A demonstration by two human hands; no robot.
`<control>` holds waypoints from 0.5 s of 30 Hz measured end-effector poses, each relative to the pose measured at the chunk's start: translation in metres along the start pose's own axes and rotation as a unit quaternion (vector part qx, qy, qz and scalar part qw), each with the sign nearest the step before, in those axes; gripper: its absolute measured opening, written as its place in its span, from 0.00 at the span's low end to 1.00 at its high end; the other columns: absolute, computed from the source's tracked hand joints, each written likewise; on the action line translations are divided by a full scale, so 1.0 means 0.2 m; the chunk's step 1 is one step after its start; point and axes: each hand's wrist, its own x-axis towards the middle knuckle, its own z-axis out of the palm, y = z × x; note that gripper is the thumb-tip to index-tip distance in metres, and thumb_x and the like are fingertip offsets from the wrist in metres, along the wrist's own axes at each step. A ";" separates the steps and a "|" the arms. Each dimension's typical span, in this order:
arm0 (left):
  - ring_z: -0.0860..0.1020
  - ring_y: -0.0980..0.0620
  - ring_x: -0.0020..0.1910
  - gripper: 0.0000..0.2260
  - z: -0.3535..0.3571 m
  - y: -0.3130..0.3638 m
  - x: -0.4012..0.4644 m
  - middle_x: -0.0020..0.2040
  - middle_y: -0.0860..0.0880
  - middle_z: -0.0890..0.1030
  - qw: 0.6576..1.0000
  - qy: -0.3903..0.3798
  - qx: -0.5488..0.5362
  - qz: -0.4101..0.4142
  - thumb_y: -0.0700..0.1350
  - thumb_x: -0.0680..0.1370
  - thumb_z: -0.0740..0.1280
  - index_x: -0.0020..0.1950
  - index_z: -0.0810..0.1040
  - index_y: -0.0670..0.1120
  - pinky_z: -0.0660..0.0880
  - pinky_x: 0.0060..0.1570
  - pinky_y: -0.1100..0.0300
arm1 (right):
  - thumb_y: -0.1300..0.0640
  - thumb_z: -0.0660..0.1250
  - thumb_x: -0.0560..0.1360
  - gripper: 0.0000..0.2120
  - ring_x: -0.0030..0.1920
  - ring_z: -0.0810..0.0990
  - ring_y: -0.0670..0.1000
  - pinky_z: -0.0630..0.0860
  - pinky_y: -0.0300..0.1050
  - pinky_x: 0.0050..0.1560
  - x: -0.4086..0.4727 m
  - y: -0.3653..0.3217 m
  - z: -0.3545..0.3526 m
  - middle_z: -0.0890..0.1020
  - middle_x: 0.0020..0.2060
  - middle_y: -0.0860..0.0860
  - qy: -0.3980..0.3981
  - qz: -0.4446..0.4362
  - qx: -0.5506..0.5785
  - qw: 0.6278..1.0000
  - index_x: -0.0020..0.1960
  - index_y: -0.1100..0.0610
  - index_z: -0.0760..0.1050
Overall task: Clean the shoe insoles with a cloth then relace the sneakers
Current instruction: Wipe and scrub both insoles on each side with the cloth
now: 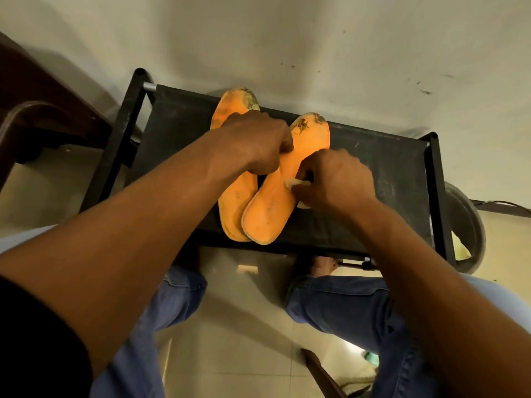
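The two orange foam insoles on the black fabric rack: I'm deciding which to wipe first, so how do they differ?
The left orange foam insole lies underneath; the right orange foam insole overlaps its heel edge. The left one's toe looks more heavily blackened; the right one's shows a smaller dark mark. The left hand rests on the left one; the right hand holds a pale cloth against the right one. Both lie flat on the black fabric rack.

Home interior, scuffed cream wall (316, 38), tiled floor (253, 340), black fabric shoe rack (388, 173)
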 end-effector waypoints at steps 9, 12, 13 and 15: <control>0.75 0.50 0.67 0.25 0.00 -0.08 0.03 0.72 0.56 0.75 0.995 0.018 -0.092 0.034 0.34 0.77 0.68 0.69 0.79 0.57 0.77 0.59 0.55 | 0.44 0.75 0.71 0.08 0.41 0.81 0.49 0.81 0.49 0.41 0.09 -0.03 -0.03 0.83 0.40 0.48 -0.118 -0.035 0.094 0.988 0.43 0.48 0.80; 0.73 0.52 0.69 0.24 0.00 -0.09 0.05 0.73 0.56 0.74 0.993 0.013 -0.114 0.037 0.32 0.79 0.64 0.69 0.79 0.56 0.70 0.55 0.61 | 0.44 0.74 0.71 0.08 0.42 0.80 0.50 0.80 0.48 0.41 0.07 -0.06 0.00 0.81 0.43 0.47 -0.115 -0.067 0.080 0.988 0.43 0.44 0.77; 0.73 0.53 0.69 0.25 0.00 -0.09 0.04 0.73 0.56 0.73 0.992 0.006 -0.122 0.036 0.32 0.80 0.63 0.70 0.78 0.56 0.68 0.55 0.62 | 0.44 0.75 0.71 0.08 0.42 0.80 0.50 0.79 0.48 0.40 0.08 -0.06 0.00 0.81 0.44 0.47 -0.111 -0.066 0.079 0.988 0.42 0.43 0.76; 0.73 0.58 0.64 0.26 -0.01 -0.09 0.03 0.74 0.56 0.73 0.988 -0.005 -0.148 0.030 0.31 0.81 0.61 0.72 0.76 0.55 0.67 0.55 0.64 | 0.44 0.75 0.70 0.08 0.42 0.80 0.50 0.78 0.46 0.39 0.10 -0.05 0.00 0.81 0.44 0.47 -0.112 -0.057 0.082 0.989 0.43 0.43 0.76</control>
